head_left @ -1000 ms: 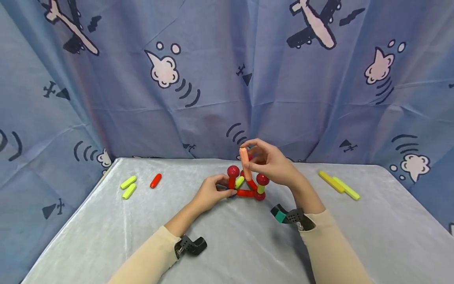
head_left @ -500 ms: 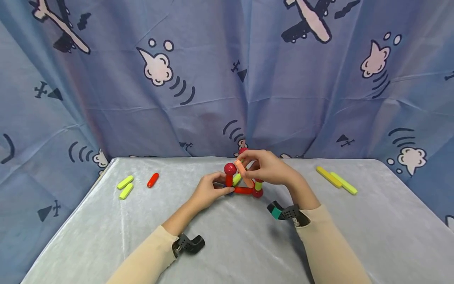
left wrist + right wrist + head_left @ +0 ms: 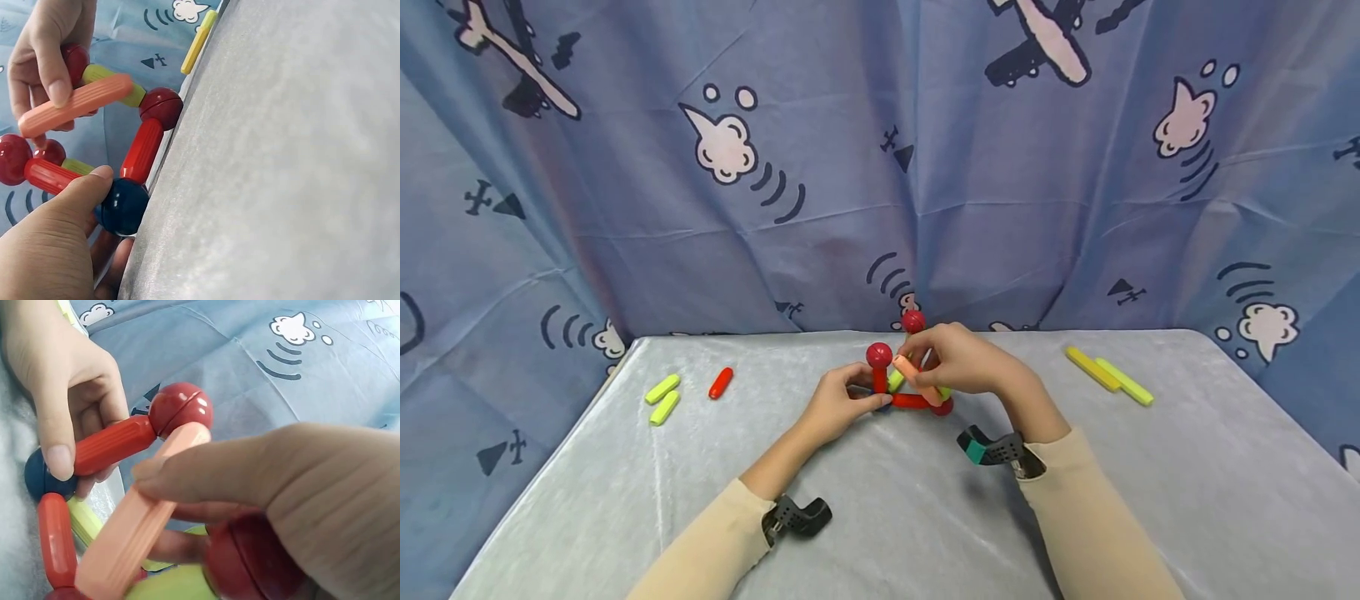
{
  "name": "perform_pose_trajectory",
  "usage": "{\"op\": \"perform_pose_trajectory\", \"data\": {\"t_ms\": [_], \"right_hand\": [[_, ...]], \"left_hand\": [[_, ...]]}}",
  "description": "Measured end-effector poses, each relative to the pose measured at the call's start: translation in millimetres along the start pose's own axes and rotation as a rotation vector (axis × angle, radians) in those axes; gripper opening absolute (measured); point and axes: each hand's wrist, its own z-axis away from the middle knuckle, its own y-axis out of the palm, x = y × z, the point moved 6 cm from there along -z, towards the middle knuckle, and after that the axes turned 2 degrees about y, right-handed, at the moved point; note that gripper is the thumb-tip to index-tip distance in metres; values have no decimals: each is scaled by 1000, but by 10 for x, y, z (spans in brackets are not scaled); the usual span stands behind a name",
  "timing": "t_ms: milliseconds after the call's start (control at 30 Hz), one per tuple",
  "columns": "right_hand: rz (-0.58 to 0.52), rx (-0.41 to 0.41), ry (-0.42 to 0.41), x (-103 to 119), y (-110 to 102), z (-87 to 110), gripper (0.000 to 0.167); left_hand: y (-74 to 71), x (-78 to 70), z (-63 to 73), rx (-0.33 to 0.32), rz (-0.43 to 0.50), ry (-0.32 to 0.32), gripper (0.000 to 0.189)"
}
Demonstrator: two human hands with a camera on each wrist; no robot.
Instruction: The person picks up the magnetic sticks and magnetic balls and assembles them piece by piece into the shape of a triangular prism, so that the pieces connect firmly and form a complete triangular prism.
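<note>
My right hand (image 3: 962, 362) pinches an orange ribbed stick (image 3: 134, 531) between thumb and fingers. It slants over a ball-and-stick frame of red and yellow-green sticks joined by balls. At the frame's near left corner, my left hand (image 3: 835, 408) holds a blue ball (image 3: 125, 206), its thumb on top. From that corner a red stick (image 3: 879, 381) stands up, capped by a red ball (image 3: 879, 355). Another red stick (image 3: 910, 401) runs right along the table to a dark red ball (image 3: 161, 108). A further red ball (image 3: 913, 322) tops the back. The right fingers partly hide the frame.
On the left of the grey-covered table (image 3: 775, 533) lie two yellow-green short sticks (image 3: 662, 389) and a red short stick (image 3: 721, 382). To the right are a yellow long stick (image 3: 1092, 368) and a yellow-green long stick (image 3: 1124, 382). A blue patterned curtain (image 3: 850, 167) hangs behind.
The right hand has come down with the orange stick, which has tipped from nearly upright to a slant near the frame's right side. The left hand keeps its hold.
</note>
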Motion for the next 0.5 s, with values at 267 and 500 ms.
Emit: {"op": "perform_pose_trajectory", "data": {"t_ms": [267,500], "right_hand": [[68,3,-40,74,65,-9,23],[126,-29,-19,98,75,-39,16]], "left_hand": [[14,-19,8,15,4,-13,24],[5,-29,5,3,1,1,25]]}}
